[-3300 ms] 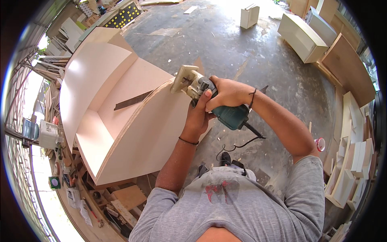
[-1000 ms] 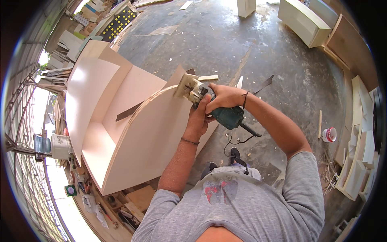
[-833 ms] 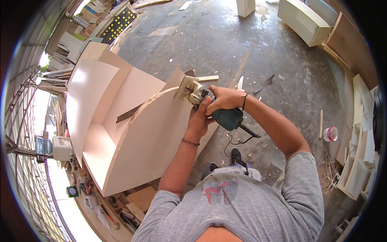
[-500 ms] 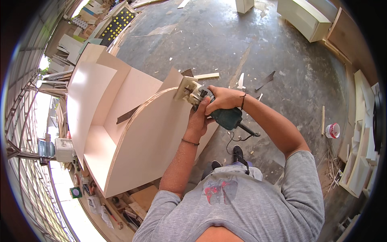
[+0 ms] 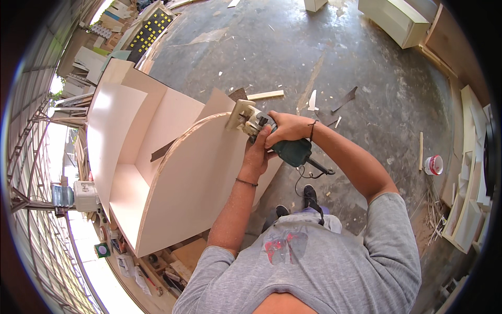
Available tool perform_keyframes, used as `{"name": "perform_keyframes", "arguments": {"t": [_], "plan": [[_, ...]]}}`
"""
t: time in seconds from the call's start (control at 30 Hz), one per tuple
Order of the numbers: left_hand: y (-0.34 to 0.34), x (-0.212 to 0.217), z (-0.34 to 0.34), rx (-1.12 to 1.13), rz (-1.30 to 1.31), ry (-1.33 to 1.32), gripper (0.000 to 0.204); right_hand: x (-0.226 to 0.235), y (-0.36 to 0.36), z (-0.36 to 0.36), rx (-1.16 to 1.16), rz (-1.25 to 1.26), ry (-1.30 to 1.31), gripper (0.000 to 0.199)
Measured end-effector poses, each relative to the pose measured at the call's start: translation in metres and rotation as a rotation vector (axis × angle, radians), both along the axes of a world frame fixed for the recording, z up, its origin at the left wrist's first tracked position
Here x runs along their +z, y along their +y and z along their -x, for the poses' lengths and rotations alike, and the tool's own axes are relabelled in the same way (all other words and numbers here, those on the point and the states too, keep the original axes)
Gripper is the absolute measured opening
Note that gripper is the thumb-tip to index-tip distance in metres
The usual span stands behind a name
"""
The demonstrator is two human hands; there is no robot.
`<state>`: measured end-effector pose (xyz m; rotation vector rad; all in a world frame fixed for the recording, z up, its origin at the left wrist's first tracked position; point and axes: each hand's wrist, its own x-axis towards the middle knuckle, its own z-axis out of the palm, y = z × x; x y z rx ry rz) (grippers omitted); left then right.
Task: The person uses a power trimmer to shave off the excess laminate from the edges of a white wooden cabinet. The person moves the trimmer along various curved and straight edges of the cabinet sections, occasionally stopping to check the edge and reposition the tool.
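Note:
Both my hands hold a dark green trim router [image 5: 296, 152], its clear-and-pale base turned toward the curved edge of a wooden cabinet [image 5: 191, 180]. My left hand [image 5: 255, 153] grips the router from below and the left near its base, thumb pointing up. My right hand [image 5: 289, 127] is wrapped over the top of the motor body. The base plate [image 5: 239, 114] sits at the rounded, raw-edged side panel, close to its top right; the bit is hidden. A power cord [image 5: 320, 166] leaves the router's rear end and curls down toward my feet.
A dark strip [image 5: 163, 150] protrudes by the curved edge inside the cabinet. Offcuts and a pale wood stick [image 5: 265, 95] lie on the concrete floor. A white-and-red tub [image 5: 433, 165] stands at right. Tools and scraps [image 5: 170, 275] fill a low shelf at lower left.
The view has shifted slightly. Both hands keep their grip on the trim router, which stays at nearly the same spot on the curved edge.

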<state>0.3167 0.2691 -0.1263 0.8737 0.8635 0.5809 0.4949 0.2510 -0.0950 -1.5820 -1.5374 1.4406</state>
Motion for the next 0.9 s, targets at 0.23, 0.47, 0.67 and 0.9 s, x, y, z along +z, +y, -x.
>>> {"name": "perform_keyframes", "arguments": {"t": [0.23,0.47,0.67,0.9], "plan": [[0.0,-0.008,0.0,0.004,0.01,0.023,0.054,-0.004,-0.003,-0.001,-0.005,-0.013,0.024,0.103],[0.003,-0.019,-0.002,-0.002,0.022,0.037,0.053,-0.009,-0.003,-0.005,-0.006,0.013,0.061,0.1],[0.005,-0.028,-0.001,-0.008,0.024,0.038,0.051,-0.02,-0.002,-0.006,-0.018,-0.016,0.06,0.096],[0.004,-0.031,-0.004,-0.005,0.037,0.039,0.051,-0.031,-0.002,-0.007,-0.025,-0.017,0.045,0.091]]}}
